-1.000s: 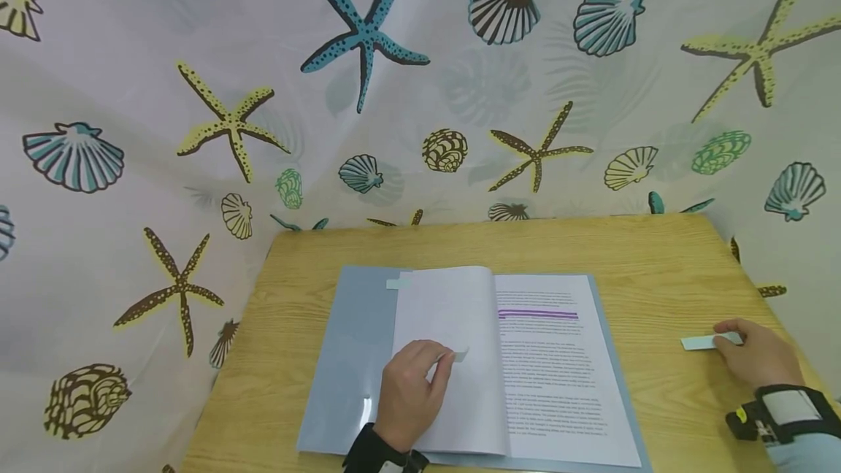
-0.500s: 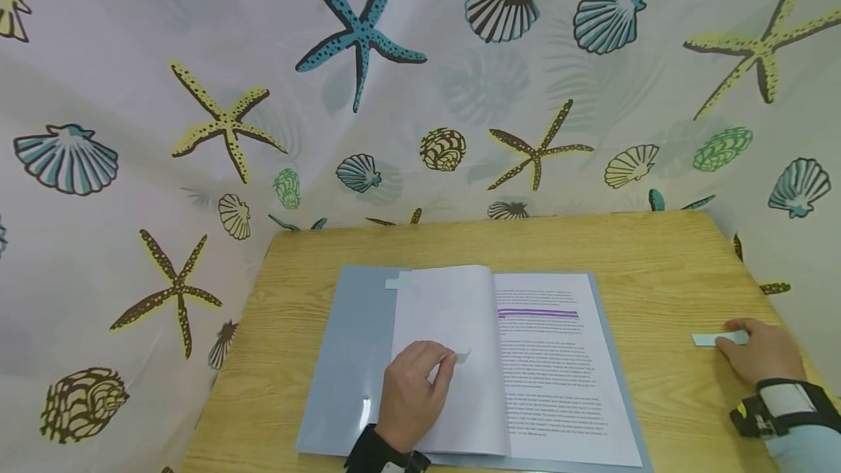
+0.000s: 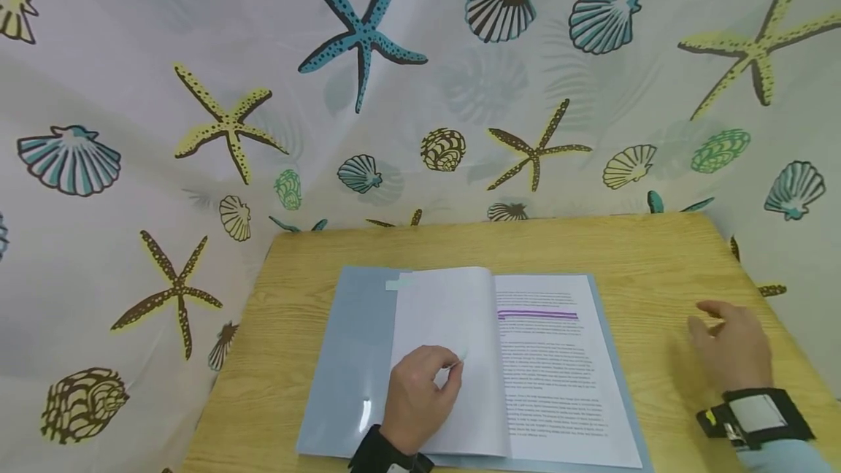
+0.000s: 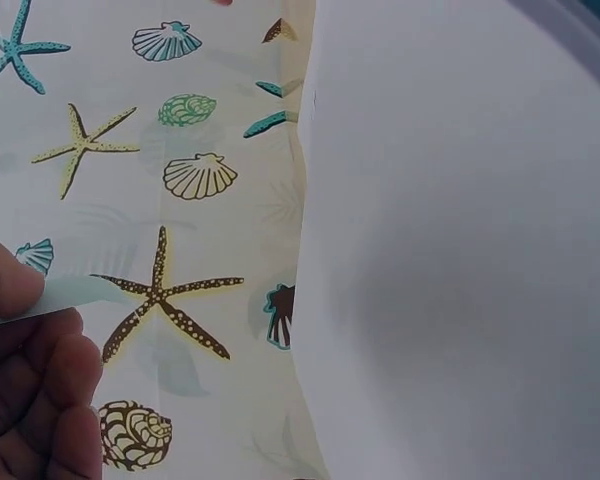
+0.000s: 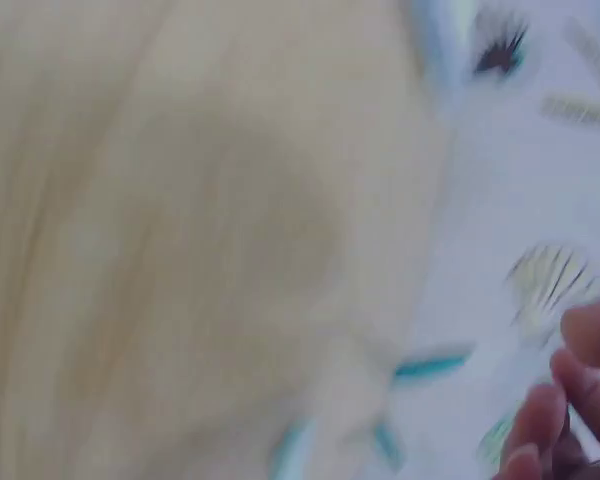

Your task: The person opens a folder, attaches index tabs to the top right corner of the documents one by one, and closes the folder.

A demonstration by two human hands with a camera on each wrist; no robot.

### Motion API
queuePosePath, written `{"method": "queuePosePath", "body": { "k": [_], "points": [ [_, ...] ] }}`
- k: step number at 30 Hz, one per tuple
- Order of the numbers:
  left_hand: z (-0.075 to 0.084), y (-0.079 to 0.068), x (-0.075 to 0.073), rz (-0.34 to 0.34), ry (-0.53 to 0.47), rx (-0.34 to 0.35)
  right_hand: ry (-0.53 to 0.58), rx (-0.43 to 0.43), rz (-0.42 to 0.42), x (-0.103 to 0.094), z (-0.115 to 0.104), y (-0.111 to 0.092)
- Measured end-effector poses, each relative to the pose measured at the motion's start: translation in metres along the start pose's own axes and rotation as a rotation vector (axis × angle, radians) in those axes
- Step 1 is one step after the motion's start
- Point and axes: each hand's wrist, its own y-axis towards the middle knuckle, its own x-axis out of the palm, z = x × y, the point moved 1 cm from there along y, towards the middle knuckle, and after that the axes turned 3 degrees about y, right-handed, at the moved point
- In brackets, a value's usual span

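My left hand (image 3: 420, 396) is over the blank turned page (image 3: 447, 312) of a document in a grey-blue folder (image 3: 358, 356). Between thumb and index finger it pinches a thin pale green sticky flag (image 4: 75, 292), whose free end points away from the hand. Another pale green sticky flag (image 3: 392, 285) sticks out from the page's upper left edge. To the right, above the wooden table, my right hand (image 3: 732, 345) has loosely bent fingers, and nothing shows between them. Thumb and fingertips (image 5: 590, 335) appear blurred in the right wrist view.
The right-hand printed page (image 3: 558, 378) carries purple highlighted lines (image 3: 537, 314) near its top. Around the wooden table (image 3: 486, 247) hangs a white cloth (image 3: 407, 101) with starfish and shells. Each wrist wears a black strap (image 3: 765, 414).
The right hand held a pale green strip at the table's right side; now it is nearer, without the strip in sight. The left hand has shifted slightly right, still pinching its flag.
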Motion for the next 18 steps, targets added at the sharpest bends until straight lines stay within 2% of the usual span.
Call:
{"method": "queuePosePath", "body": {
  "k": [4,7,11,13,15,18],
  "points": [
    [0.005,0.001,0.004,-0.061,0.035,-0.004,0.113,-0.238,-0.137,0.021,-0.072,-0.027],
    [0.012,0.004,0.009,-0.123,0.070,0.024,0.220,-0.390,-0.226,0.039,-0.124,-0.053],
    [0.022,0.009,0.016,-0.185,0.111,0.078,0.424,-0.565,-0.296,0.055,-0.176,-0.085],
    [0.025,0.010,0.019,-0.199,0.127,0.090,0.514,-0.620,-0.317,0.060,-0.194,-0.096],
    [0.028,0.010,0.022,-0.205,0.136,0.102,0.579,-0.639,-0.328,0.064,-0.205,-0.103],
    [0.031,0.009,0.024,-0.207,0.145,0.111,0.632,-0.611,-0.329,0.069,-0.214,-0.110]
  ]
}}
